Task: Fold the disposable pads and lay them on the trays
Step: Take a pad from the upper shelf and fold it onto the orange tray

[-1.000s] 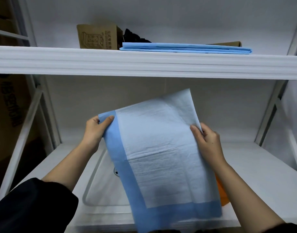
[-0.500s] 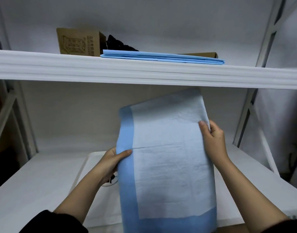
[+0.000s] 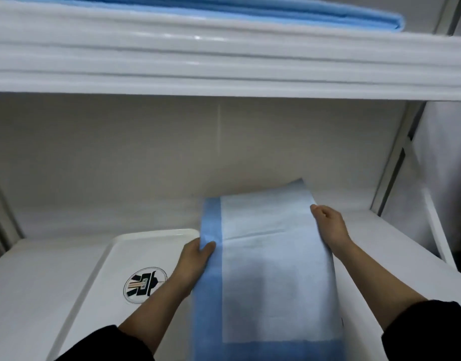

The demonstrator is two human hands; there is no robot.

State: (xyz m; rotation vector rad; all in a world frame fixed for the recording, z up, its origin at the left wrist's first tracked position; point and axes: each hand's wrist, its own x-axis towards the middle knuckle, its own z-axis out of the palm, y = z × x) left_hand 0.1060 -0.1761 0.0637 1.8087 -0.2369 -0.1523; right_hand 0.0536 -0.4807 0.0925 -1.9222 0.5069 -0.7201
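Head view, the only one we have. We see a rectangular disposable pad (image 3: 271,272), white quilted centre with a light blue border, held over the lower white shelf (image 3: 396,246) of a white shelving unit. The pad slopes from its far edge near the back wall down toward the bottom of the frame; a crease runs across it about level with the hands. We cannot tell whether its far edge touches the shelf.

Left hand (image 3: 195,259): thumb lies on top of the pad's blue left border, fingers curled beneath it, so the edge is pinched between them. Right hand (image 3: 328,225): fingers curled around the pad's right edge, near the far corner, gripping it. Both forearms end in dark sleeves (image 3: 114,345) at the lower frame edge.

Left of the pad, a white rectangular plastic tray (image 3: 151,235) with a raised rim lies flat on the lower shelf. A round black-and-white logo sticker (image 3: 145,284) sits on the tray's floor, partly covered by the left forearm. The pad's left border overlaps the tray's right side as seen from here.

Above, the thick white edge of the upper shelf (image 3: 224,63) crosses the frame. On it lies a flat stack of folded blue pads (image 3: 276,14), motion-blurred.
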